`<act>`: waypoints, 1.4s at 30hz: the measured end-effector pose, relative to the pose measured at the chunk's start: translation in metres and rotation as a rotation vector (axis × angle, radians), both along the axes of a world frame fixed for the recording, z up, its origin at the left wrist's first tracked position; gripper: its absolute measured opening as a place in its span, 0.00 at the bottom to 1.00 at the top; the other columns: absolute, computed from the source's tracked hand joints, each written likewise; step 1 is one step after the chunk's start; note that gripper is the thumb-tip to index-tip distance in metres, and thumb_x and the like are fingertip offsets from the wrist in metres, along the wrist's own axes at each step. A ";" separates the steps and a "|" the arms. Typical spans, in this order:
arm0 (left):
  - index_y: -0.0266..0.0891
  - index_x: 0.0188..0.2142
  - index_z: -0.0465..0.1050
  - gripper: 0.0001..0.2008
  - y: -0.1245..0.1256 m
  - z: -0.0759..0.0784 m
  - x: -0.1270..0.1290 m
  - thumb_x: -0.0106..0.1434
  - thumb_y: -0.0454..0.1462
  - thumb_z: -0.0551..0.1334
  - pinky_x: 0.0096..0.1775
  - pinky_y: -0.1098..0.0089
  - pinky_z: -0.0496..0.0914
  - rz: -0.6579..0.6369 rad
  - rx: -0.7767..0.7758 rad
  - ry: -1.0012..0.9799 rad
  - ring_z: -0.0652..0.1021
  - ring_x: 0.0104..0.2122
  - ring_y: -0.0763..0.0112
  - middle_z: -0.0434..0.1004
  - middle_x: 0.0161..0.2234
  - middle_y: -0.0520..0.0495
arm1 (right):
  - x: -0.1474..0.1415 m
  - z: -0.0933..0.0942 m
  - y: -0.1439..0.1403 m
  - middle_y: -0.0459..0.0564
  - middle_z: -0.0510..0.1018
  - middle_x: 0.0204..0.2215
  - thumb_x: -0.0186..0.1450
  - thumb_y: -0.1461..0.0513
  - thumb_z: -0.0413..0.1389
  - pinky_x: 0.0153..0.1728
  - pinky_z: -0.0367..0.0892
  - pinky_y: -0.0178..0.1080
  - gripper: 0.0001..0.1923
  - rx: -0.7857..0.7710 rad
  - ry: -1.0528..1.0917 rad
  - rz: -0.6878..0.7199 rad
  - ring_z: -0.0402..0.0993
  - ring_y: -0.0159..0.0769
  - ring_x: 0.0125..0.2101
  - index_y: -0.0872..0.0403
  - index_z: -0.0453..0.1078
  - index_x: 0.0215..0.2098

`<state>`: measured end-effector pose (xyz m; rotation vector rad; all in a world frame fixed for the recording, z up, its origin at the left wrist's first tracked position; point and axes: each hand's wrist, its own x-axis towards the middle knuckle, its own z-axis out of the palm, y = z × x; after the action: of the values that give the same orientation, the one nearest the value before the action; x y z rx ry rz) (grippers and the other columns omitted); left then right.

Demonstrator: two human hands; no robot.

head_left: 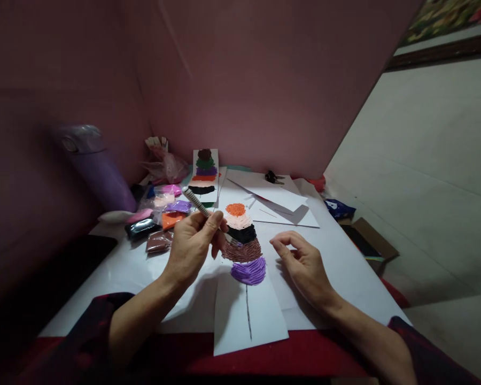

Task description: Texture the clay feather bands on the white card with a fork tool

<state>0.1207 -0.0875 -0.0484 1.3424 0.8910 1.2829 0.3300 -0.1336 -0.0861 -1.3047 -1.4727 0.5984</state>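
My left hand [196,243] is closed around a slim, pen-like tool [196,201] with a striped barrel and a pale rounded end pointing up and away. Under and beside it lies a white paper sheet [232,321] with textured clay bands: an orange top [235,209], then pale pink, black, brown, and a purple band [248,271]. A dark drawn line [248,315] runs down from the purple. To the right of the sheet, my right hand [302,262] hovers with thumb and forefinger pinched together. Whether anything small sits in that pinch, I cannot make out.
Several bagged clay packets [159,241] lie at left, near a purple bottle [100,166]. Behind stands a similar card [206,182] with coloured bands. Loose white papers [280,195] and keys [273,177] lie at the back right. A cardboard box [369,240] is beyond the table's right edge.
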 end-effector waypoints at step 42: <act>0.34 0.27 0.70 0.08 -0.023 -0.037 0.020 0.61 0.36 0.62 0.23 0.75 0.71 -0.016 -0.181 -0.004 0.75 0.19 0.75 0.74 0.19 0.51 | 0.000 -0.015 -0.002 0.44 0.71 0.21 0.66 0.61 0.54 0.24 0.60 0.33 0.09 -0.160 -0.108 0.261 0.63 0.29 0.23 0.56 0.72 0.29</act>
<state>0.1404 -0.1101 -0.0852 1.2020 0.9676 1.1634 0.3299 -0.1358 -0.1015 -1.2927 -1.7289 0.8412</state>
